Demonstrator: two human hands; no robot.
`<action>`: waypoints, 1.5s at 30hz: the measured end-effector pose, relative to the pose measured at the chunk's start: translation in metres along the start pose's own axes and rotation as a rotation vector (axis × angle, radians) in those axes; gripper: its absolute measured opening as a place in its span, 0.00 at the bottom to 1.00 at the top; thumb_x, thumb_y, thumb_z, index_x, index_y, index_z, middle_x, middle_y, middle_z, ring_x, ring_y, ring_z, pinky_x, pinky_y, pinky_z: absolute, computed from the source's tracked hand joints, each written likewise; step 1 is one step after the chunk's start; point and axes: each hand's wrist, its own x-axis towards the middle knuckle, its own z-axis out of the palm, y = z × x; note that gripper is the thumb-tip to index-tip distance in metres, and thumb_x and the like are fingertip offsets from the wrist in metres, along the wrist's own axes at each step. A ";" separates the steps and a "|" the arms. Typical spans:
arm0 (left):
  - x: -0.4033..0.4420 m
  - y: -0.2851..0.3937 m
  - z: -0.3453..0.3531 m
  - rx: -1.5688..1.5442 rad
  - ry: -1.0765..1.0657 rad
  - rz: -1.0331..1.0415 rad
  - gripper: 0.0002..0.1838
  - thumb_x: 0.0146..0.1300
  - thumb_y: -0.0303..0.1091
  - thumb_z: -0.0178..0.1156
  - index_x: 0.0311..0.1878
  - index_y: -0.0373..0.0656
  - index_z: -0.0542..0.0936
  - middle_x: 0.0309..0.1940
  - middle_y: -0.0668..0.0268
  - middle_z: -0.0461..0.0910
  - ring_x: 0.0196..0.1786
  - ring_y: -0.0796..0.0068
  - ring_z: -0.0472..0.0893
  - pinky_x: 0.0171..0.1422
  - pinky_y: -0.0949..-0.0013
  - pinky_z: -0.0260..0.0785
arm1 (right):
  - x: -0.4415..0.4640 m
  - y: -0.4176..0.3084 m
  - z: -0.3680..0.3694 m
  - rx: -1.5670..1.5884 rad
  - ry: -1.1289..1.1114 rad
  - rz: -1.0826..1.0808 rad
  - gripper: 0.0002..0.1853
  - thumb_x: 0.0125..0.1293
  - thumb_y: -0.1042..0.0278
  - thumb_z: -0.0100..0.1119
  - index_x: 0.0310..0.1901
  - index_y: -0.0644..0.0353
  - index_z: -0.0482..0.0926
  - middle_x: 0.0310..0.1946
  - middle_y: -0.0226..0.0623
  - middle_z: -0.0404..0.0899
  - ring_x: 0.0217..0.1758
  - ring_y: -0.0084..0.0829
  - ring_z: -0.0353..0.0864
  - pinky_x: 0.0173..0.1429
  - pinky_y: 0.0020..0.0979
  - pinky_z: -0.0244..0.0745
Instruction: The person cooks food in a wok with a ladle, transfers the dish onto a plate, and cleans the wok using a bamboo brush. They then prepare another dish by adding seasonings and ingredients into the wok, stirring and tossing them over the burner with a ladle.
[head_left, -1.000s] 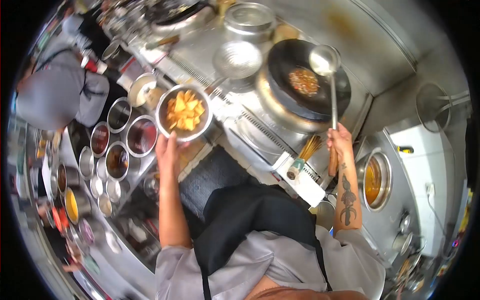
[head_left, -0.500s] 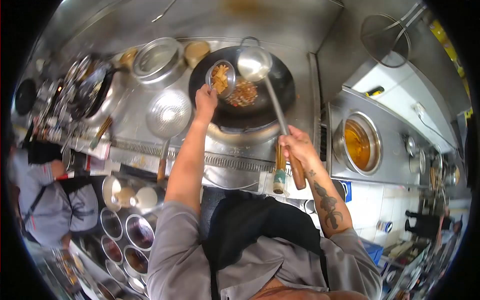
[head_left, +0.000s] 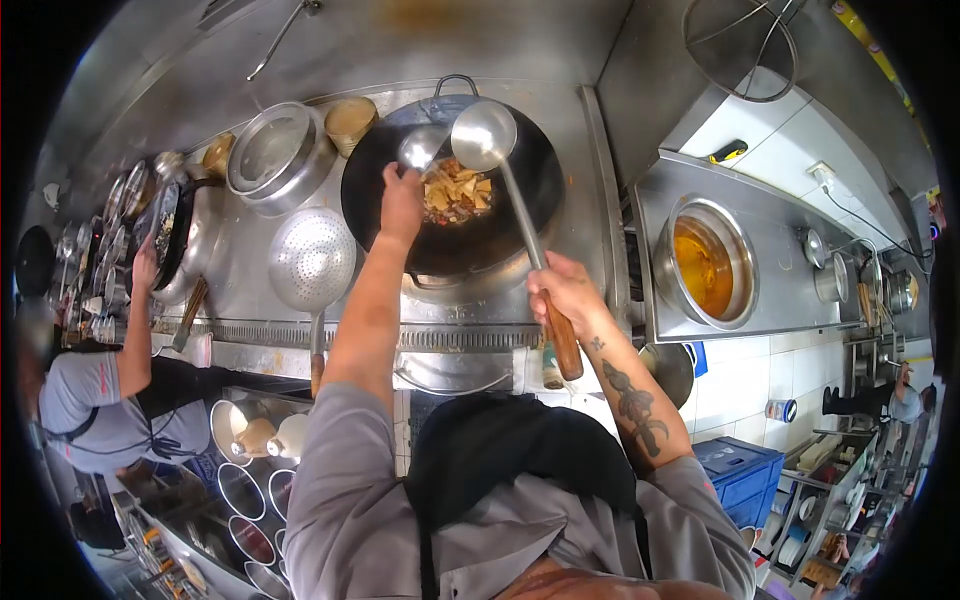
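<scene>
A dark wok (head_left: 520,220) stands on the stove before me, with pale brown pieces of food (head_left: 462,190) heaped over chopped bits in its middle. Over the wok's left side, my left hand (head_left: 402,205) is closed on a small metal bowl (head_left: 422,146), which is tilted and looks emptied. My right hand (head_left: 568,290) is wrapped round the wooden handle of a ladle (head_left: 484,135). The ladle's round head hangs above the far part of the wok, right of the bowl.
A perforated strainer (head_left: 312,258) lies left of the wok, near a metal pot (head_left: 270,155) and a brown container (head_left: 351,122). A basin of amber liquid (head_left: 705,265) stands on the right counter. At far left a co-worker (head_left: 110,395) handles another pan (head_left: 180,235).
The pale brown pieces have gone from the small bowl into the wok. My left hand has tipped the bowl over. The view has shifted, and the ladle stays above the wok.
</scene>
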 end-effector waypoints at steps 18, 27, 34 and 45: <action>-0.219 0.082 -0.233 -0.959 0.841 -0.915 0.07 0.66 0.27 0.59 0.43 0.38 0.71 0.40 0.60 0.76 0.45 0.64 0.81 0.52 0.61 0.79 | 0.034 0.043 -0.084 -1.019 -0.094 -1.051 0.24 0.59 0.73 0.53 0.59 0.66 0.70 0.25 0.53 0.78 0.22 0.45 0.80 0.29 0.40 0.75; -0.730 0.183 -0.332 -0.504 1.897 -1.018 0.11 0.68 0.25 0.49 0.51 0.31 0.70 0.44 0.56 0.75 0.44 0.64 0.78 0.52 0.60 0.78 | 0.044 -0.013 -0.100 -1.042 -0.318 -0.485 0.23 0.62 0.73 0.57 0.61 0.60 0.71 0.31 0.30 0.76 0.24 0.21 0.71 0.25 0.26 0.66; -0.837 0.336 -0.281 -0.132 2.663 -0.850 0.15 0.65 0.22 0.51 0.55 0.33 0.66 0.50 0.54 0.72 0.47 0.56 0.77 0.52 0.52 0.78 | 0.108 -0.028 -0.073 -0.808 -0.179 -0.690 0.26 0.64 0.78 0.51 0.65 0.67 0.62 0.24 0.34 0.69 0.12 0.22 0.62 0.15 0.25 0.60; -0.869 0.297 -0.302 -0.548 2.205 -1.292 0.32 0.71 0.49 0.48 0.70 0.39 0.57 0.64 0.45 0.64 0.56 0.54 0.76 0.55 0.55 0.73 | 0.056 -0.034 -0.056 -0.632 -0.237 -0.414 0.13 0.68 0.74 0.49 0.54 0.56 0.69 0.22 0.26 0.68 0.15 0.19 0.66 0.16 0.22 0.63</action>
